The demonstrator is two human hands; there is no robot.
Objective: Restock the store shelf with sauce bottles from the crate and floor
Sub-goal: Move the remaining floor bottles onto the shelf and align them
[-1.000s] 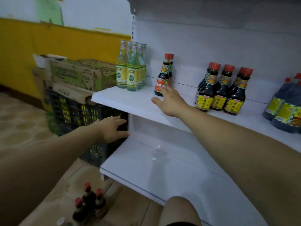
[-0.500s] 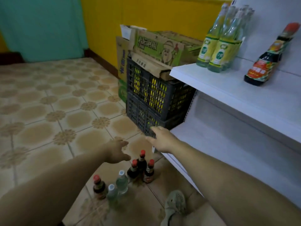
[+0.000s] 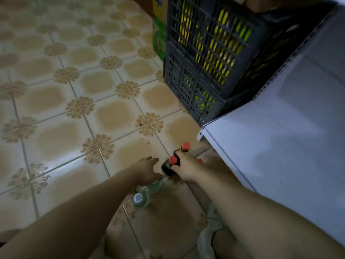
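While my right hand (image 3: 186, 169) curls round sauce bottles (image 3: 168, 168), my spread left hand (image 3: 147, 170) may topple clear bottles (image 3: 141, 200) at seven o'clock.

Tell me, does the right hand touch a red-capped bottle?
Touching. In the head view, the right hand curls its fingers round the neck of a red-capped bottle.

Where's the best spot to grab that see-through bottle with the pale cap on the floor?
Probably the narrow neck just under the cap, coming straight down. The clear bottle with the pale cap stands upright, cap up, and a second clear bottle crowds it on one side, so fingers would struggle round its body. The open left hand is nearest.
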